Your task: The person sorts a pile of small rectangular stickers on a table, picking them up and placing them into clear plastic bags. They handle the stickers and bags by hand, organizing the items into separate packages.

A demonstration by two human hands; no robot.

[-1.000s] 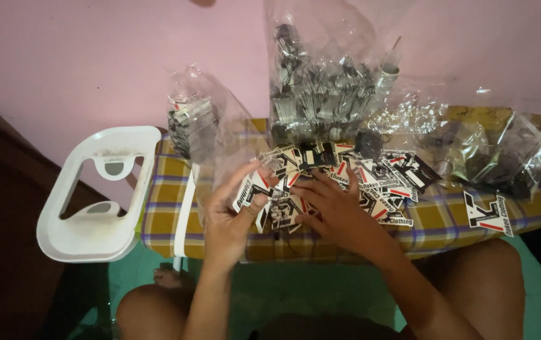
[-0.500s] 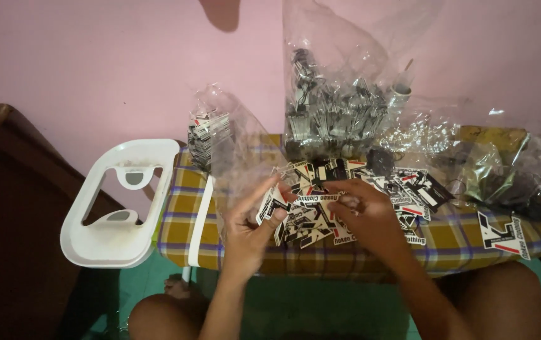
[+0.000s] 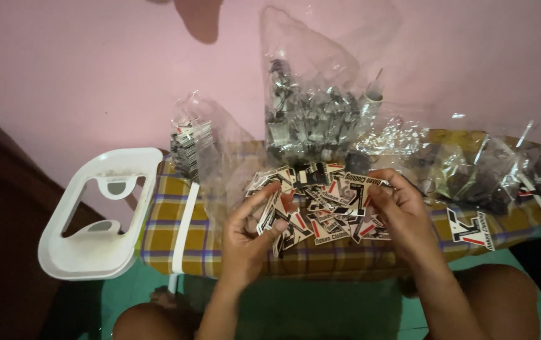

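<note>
The left hand [image 3: 251, 230] pinches one card tag [image 3: 270, 213] by its edge; the right hand [image 3: 399, 211] grasps another tag [image 3: 361, 182]. Best to lift each clear of the pile [image 3: 321, 208] lying between the grips.

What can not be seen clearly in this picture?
Head view only:
- Clear bags: glare and crumpled plastic blur the contents.
- Right hand: palm faces away, so its grip on the cards is hidden.
- Card pile: lower cards are covered.
- Left hand: the card's face is turned edgewise.
</note>
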